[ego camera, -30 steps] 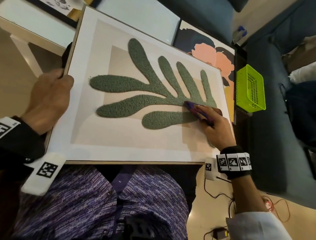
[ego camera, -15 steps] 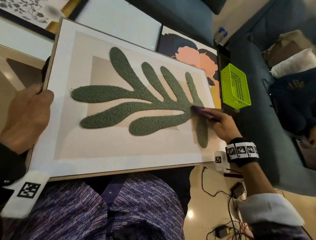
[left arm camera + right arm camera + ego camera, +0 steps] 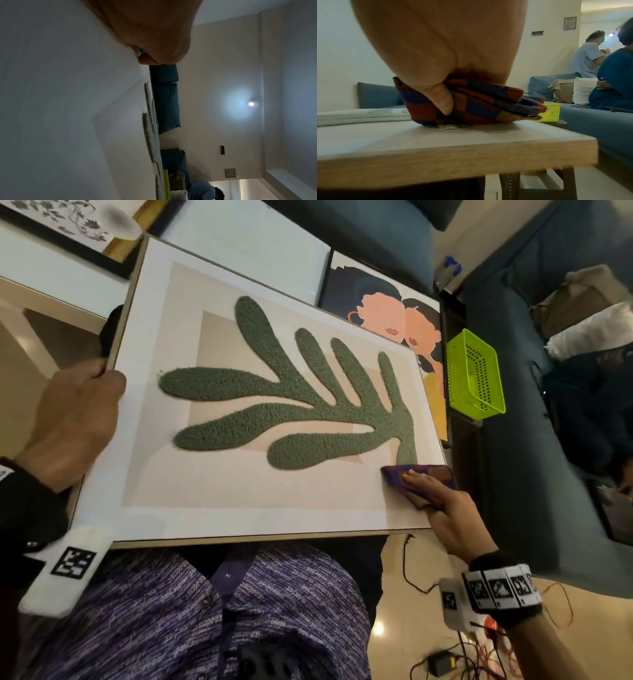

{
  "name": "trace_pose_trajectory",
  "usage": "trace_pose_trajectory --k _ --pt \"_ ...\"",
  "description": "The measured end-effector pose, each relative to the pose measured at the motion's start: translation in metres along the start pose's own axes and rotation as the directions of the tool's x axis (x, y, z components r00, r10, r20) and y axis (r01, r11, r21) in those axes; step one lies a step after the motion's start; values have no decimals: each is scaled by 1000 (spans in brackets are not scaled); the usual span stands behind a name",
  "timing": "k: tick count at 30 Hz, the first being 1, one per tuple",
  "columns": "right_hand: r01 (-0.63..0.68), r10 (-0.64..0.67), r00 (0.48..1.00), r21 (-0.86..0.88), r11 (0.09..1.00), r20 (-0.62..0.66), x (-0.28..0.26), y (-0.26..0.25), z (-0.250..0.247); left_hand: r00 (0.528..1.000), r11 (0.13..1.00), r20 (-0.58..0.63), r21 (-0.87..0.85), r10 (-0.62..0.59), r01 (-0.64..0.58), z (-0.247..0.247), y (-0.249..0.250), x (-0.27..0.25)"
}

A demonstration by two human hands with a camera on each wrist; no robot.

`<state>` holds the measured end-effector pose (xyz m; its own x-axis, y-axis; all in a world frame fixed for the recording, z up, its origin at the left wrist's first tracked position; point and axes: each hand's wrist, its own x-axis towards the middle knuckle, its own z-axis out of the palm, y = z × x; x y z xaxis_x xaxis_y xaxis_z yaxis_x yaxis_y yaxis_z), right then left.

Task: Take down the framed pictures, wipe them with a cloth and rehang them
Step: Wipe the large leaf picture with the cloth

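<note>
Here the framed picture (image 3: 239,501) with the green leaf shape lies flat across the person's lap. The left hand (image 3: 73,419) is clenched round its left edge. The right hand (image 3: 442,508) presses a folded checked cloth (image 3: 419,477) onto the lower right corner, thumb tucked into the folds. A green basket (image 3: 474,374) sits just beyond, beside 1 portrait picture (image 3: 380,302).

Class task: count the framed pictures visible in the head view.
4: leaf picture on the lap; portrait picture, blank white one and floral one beyond. Others may be hidden.
</note>
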<state>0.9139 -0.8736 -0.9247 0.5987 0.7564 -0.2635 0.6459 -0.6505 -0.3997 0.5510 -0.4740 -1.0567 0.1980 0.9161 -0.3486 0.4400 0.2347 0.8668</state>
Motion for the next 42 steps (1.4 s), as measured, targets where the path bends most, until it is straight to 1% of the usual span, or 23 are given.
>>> trace_pose_trajectory --k 3,6,8,10,11,12,13,14,16,17,18,20,21,23,24,28,30,32,34,37,38,40,42 --pt "-4 5 1000 34 999 -23 -20 -3 9 1000 1000 -24 -20 7 -7 0 12 -10" --pt "12 -10 999 41 999 -42 -35 -3 14 999 1000 -41 -22 8 -9 1 3 -4" --pt "0 0 1000 17 1000 -2 -42 -4 8 999 1000 -33 -15 -4 3 1 -2 0" --pt "-76 74 992 11 997 99 -37 -11 -11 1000 1000 -21 -26 -4 3 2 -2 -3" --pt "-105 103 986 12 994 130 -31 -13 -23 1000 1000 -9 -29 -3 3 2 -1 -5" --pt "-129 126 985 21 991 121 -20 -14 -34 1000 1000 4 -24 -5 5 3 4 -10" --pt "-142 138 987 46 989 79 -9 -19 -44 1000 999 8 -32 -5 5 2 12 -16" --pt "-156 156 988 93 983 -2 5 -22 -53 1000 999 10 -33 -2 3 3 22 -24" --pt "-156 187 967 176 972 -175 40 -30 -62 1000 1000 5 -17 7 -7 3 32 -32" --pt "-152 183 956 149 977 -228 58 -34 -64 1000 1000 6 -19 16 -15 4 36 -36" --pt "-158 177 954 93 983 -241 79 -35 -63 1000 999 7 -18 28 -28 5 38 -37" --pt "-179 173 966 -15 984 -193 115 -37 -57 999 999 0 -12 40 -40 5 39 -39" --pt "-209 195 969 -75 975 -154 128 -37 -52 999 999 -9 -11 43 -43 4 39 -38" --pt "-250 239 968 -163 954 -81 139 -38 -36 999 1000 -24 -5 31 -31 1 33 -33" --pt "-246 238 969 -197 949 -66 136 -41 -28 999 1000 -34 -7 23 -23 0 30 -30" --pt "-91 75 995 -252 964 -70 105 -44 -6 999 999 -36 4 40 -40 -4 27 -30" --pt "-52 40 997 -210 976 -59 90 -35 0 998 999 -36 -10 45 -45 -4 31 -33" --pt "-12 5 998 -105 994 -69 81 -25 1 998 998 -19 -13 54 -55 -1 34 -37" --pt "-8 4 996 -50 999 -91 79 -18 -1 999 999 -2 -18 48 -48 1 39 -41" --pt "-66 59 987 -45 997 -150 84 -16 -2 999 999 14 -19 48 -48 4 46 -44" --pt "-71 64 987 -43 997 -148 85 -19 -2 999 999 10 -17 49 -48 4 48 -45" --pt "-16 15 998 -15 1000 -62 81 -25 2 999 999 0 -6 48 -48 3 51 -45" --pt "90 -91 993 22 996 73 72 -27 4 999 999 -3 -11 53 -53 2 50 -46"
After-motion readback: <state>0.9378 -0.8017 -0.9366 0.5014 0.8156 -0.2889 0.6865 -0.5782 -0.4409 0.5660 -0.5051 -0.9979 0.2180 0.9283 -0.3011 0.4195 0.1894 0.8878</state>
